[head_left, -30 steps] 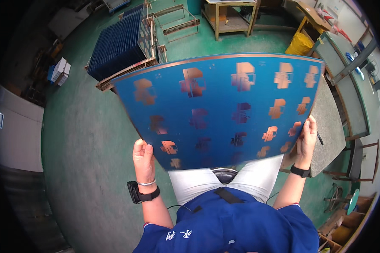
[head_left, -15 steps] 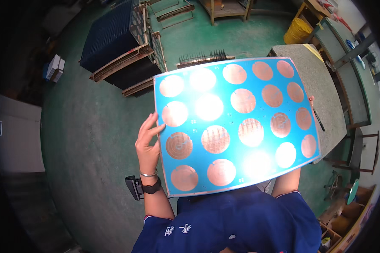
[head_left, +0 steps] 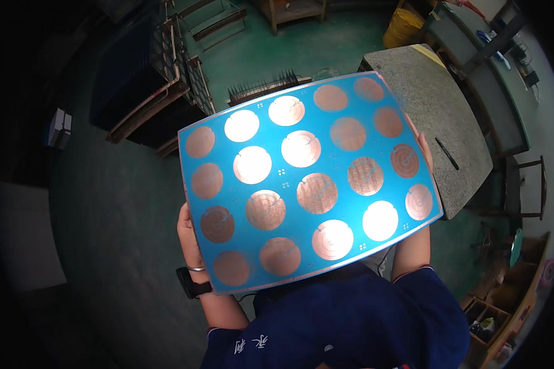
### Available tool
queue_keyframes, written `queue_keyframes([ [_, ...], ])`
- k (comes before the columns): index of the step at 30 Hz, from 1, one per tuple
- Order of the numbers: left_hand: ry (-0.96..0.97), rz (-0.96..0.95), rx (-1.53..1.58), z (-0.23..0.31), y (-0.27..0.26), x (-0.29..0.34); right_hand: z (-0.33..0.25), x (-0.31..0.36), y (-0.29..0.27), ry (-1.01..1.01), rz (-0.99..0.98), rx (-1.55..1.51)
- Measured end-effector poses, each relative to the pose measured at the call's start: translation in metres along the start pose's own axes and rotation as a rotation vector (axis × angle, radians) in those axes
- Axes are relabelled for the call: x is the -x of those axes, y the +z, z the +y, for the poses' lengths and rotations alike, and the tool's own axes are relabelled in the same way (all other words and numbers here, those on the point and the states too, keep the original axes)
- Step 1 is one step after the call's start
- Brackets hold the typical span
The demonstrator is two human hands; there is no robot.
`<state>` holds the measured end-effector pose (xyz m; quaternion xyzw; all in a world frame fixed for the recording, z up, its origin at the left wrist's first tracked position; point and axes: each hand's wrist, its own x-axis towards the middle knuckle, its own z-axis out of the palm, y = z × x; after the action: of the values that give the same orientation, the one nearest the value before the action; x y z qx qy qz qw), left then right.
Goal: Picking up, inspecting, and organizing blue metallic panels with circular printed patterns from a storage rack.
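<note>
A large blue circuit board panel (head_left: 283, 179) with rows of round copper discs is held up in front of me, tilted, with bright glare on several discs. My left hand (head_left: 188, 232) grips its left edge, the fingers passing behind the panel and partly hidden. At the opposite edge my right hand (head_left: 422, 145) is closed on the panel too, most of it hidden behind the board. A metal bangle (head_left: 196, 268) and a black wrist device (head_left: 191, 283) sit on my left wrist.
A speckled grey table (head_left: 437, 92) with a black pen (head_left: 447, 153) on it stands to the right. Racks of dark upright panels (head_left: 129, 80) are at the far left. A low spiked rack (head_left: 268, 87) lies beyond the board. A yellow bin (head_left: 403, 27) stands at the back right.
The panel has moved left and turned slightly counterclockwise, and its glare has shifted. My left hand's fingers, spread at the edge before, are now wrapped behind it.
</note>
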<state>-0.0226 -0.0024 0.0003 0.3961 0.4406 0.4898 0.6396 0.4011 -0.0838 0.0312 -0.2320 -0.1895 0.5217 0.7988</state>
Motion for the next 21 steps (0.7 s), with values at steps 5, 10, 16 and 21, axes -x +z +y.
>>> queue_keyframes([
  [5,0.036,-0.032,0.394,-0.032,-0.035,-0.004,0.005,0.002,-0.023,0.266,0.137,0.040],
  [10,0.005,-0.062,0.776,-0.107,-0.097,-0.014,0.027,-0.001,-0.011,0.340,0.033,-0.004],
  [16,0.045,-0.270,0.745,-0.008,0.080,0.020,0.069,0.007,0.038,0.170,0.052,-0.023],
  [21,-0.023,-0.151,0.495,-0.012,0.082,0.013,0.071,0.028,0.006,0.386,-0.039,0.090],
])
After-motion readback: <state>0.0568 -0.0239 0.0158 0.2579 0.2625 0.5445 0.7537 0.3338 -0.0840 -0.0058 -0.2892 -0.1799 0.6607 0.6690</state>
